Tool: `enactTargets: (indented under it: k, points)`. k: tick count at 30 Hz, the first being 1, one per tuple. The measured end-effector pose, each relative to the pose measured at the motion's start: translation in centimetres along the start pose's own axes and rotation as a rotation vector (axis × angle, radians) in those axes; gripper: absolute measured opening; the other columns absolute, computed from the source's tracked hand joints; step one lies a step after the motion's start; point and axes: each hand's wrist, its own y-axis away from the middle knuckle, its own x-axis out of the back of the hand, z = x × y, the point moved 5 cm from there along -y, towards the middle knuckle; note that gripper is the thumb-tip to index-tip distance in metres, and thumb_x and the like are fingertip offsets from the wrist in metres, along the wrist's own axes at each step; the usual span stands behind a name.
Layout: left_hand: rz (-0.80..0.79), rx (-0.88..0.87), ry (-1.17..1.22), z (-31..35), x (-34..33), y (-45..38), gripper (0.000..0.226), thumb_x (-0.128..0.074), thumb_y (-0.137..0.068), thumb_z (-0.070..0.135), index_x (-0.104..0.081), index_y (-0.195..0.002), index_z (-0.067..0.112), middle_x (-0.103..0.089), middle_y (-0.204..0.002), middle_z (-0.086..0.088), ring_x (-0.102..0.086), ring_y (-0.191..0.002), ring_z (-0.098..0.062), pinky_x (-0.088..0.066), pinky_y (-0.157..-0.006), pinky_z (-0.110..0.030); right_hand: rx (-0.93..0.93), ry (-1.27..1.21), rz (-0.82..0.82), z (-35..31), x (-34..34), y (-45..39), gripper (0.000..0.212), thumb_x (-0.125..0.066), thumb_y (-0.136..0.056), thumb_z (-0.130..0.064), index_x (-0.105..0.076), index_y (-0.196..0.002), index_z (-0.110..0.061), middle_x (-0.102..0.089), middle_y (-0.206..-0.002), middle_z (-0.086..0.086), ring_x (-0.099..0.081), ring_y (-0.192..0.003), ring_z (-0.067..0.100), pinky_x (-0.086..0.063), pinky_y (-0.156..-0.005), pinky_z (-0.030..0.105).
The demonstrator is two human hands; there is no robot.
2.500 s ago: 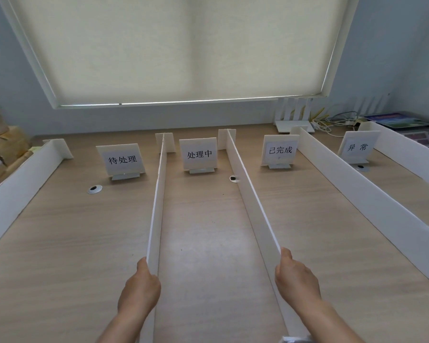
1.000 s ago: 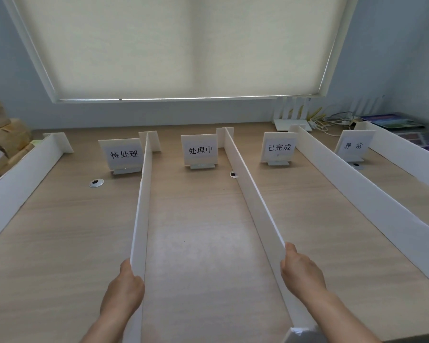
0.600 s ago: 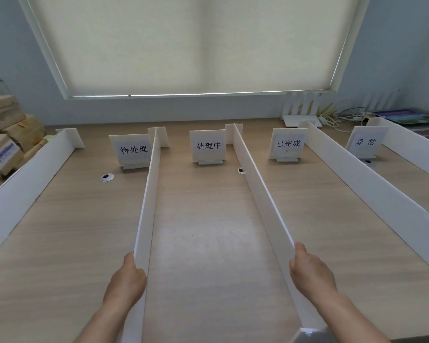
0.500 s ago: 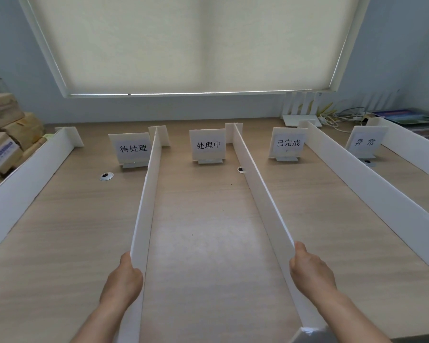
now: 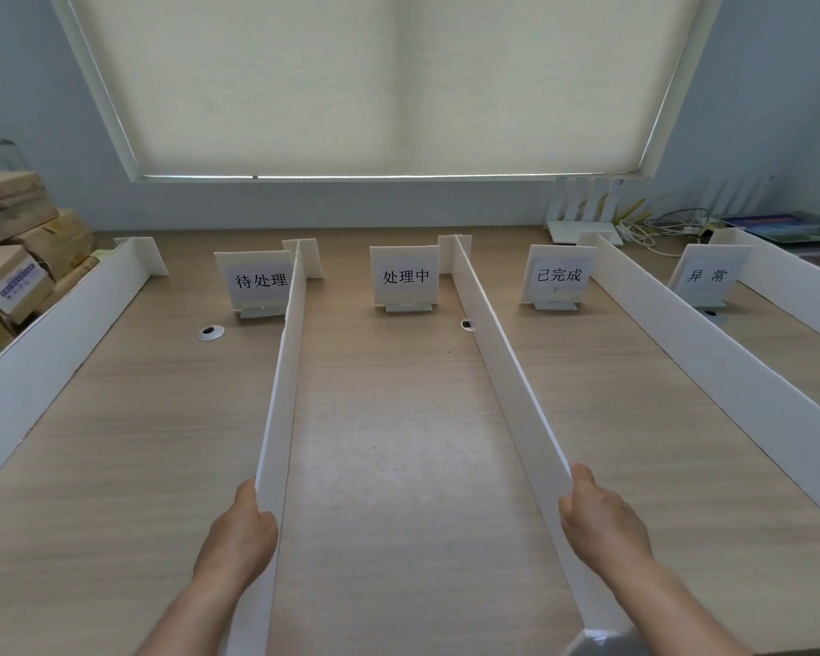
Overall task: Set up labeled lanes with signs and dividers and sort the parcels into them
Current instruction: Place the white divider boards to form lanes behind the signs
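Compared with a couple of seconds ago, the second divider has swung: its far end now cuts in front of the right edge of the 待处理 sign, where earlier it stood clear between the first two signs, and its near end has shifted toward the left edge of the table. My left hand still grips that near end, fingers curled round the board's edge. I judge that the middle lane has widened at my side and that this divider now runs less parallel to its neighbour, so it probably needs straightening before any sorting. Counting from the left: the parcels sit stacked off the table's left edge, at least four brown boxes in view, none yet in a lane. There are five white dividers: the left outer divider, the second one, the third divider, the fourth divider, and the right outer divider near the right edge. There are four signs along the far edge: 待处理, the 处理中 sign, the 已完成 sign and the 异常 sign. My right hand holds the near end of the third divider, its fingers wrapped over the top edge.
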Motion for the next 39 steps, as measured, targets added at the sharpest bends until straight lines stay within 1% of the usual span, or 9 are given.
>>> enactTargets:
  k: [11,15,18,22,27,29,32,35,39]
  points:
    - [-0.019,-0.022,0.025,-0.5,0.6,-0.2,0.044,-0.037,-0.088,0.001,-0.042,-0.131,0.011,-0.056,-0.099,-0.014,-0.05,-0.084,-0.031,-0.037,-0.072,-0.031,-0.001,0.005,0.0,-0.1,0.0,0.0,0.044,-0.028,-0.096,-0.014,-0.027,-0.14,-0.013,-0.063,-0.111,0.014,-0.059,-0.097,0.031,-0.035,-0.068,0.03]
    - [-0.019,-0.028,0.022,-0.4,0.7,-0.2,0.046,-0.038,-0.088,0.001,-0.042,-0.132,0.013,-0.058,-0.103,-0.015,-0.049,-0.084,-0.03,-0.037,-0.072,-0.031,0.003,0.0,-0.005,-0.3,0.1,0.1,0.044,-0.028,-0.096,-0.013,-0.027,-0.14,-0.013,-0.063,-0.111,0.014,-0.057,-0.092,0.031,-0.035,-0.068,0.03]
    - [-0.017,-0.023,0.023,-0.4,0.7,-0.1,0.046,-0.039,-0.088,0.003,-0.04,-0.133,0.013,-0.056,-0.099,-0.013,-0.05,-0.085,-0.03,-0.037,-0.072,-0.031,0.0,-0.002,-0.006,-0.2,0.1,0.1,0.043,-0.028,-0.096,-0.012,-0.028,-0.139,-0.012,-0.063,-0.109,0.014,-0.054,-0.086,0.03,-0.035,-0.067,0.03]
    - [-0.008,-0.013,0.013,-0.6,0.6,-0.2,0.047,-0.037,-0.088,0.003,-0.039,-0.134,0.012,-0.057,-0.101,-0.016,-0.051,-0.086,-0.032,-0.038,-0.073,-0.031,-0.01,0.006,-0.007,0.2,-0.1,0.1,0.041,-0.028,-0.096,-0.012,-0.029,-0.136,-0.01,-0.063,-0.108,0.015,-0.059,-0.094,0.032,-0.035,-0.067,0.03]
    - [-0.014,-0.013,0.005,-0.6,0.6,0.0,0.048,-0.039,-0.089,0.006,-0.037,-0.136,0.012,-0.056,-0.098,-0.013,-0.05,-0.084,-0.031,-0.039,-0.072,-0.032,-0.027,0.003,-0.018,0.3,0.0,0.2,0.039,-0.028,-0.095,-0.012,-0.032,-0.134,-0.01,-0.063,-0.108,0.015,-0.059,-0.093,0.032,-0.036,-0.067,0.031]
    - [-0.017,-0.015,0.012,-0.5,0.6,0.2,0.053,-0.043,-0.089,0.01,-0.033,-0.141,0.013,-0.059,-0.107,-0.015,-0.05,-0.087,-0.031,-0.039,-0.075,-0.032,-0.027,0.006,-0.025,0.3,0.2,0.1,0.039,-0.027,-0.095,-0.011,-0.032,-0.134,-0.011,-0.063,-0.107,0.015,-0.056,-0.087,0.031,-0.036,-0.067,0.03]
    - [-0.024,-0.007,0.019,-0.3,0.6,0.4,0.065,-0.046,-0.091,0.018,-0.017,-0.149,0.018,-0.056,-0.126,-0.017,-0.054,-0.104,-0.035,-0.041,-0.082,-0.034,-0.03,0.01,-0.029,0.5,0.4,0.1,0.039,-0.027,-0.095,-0.01,-0.032,-0.134,-0.01,-0.063,-0.105,0.014,-0.048,-0.077,0.027,-0.036,-0.066,0.03]
    - [-0.019,0.009,0.019,0.0,0.7,0.6,0.071,-0.049,-0.093,0.027,-0.008,-0.151,0.019,-0.049,-0.137,-0.017,-0.05,-0.119,-0.037,-0.039,-0.092,-0.036,-0.031,0.002,-0.04,0.5,0.4,0.2,0.039,-0.026,-0.095,-0.011,-0.033,-0.134,-0.01,-0.063,-0.105,0.014,-0.047,-0.077,0.027,-0.036,-0.066,0.03]
    - [0.013,0.007,0.047,0.5,1.0,0.6,0.076,-0.051,-0.092,0.037,-0.006,-0.151,0.019,-0.043,-0.143,-0.016,-0.044,-0.128,-0.036,-0.036,-0.1,-0.04,-0.039,-0.008,-0.048,0.5,0.4,0.2,0.04,-0.027,-0.095,-0.012,-0.033,-0.134,-0.011,-0.063,-0.108,0.014,-0.05,-0.08,0.028,-0.036,-0.067,0.03]
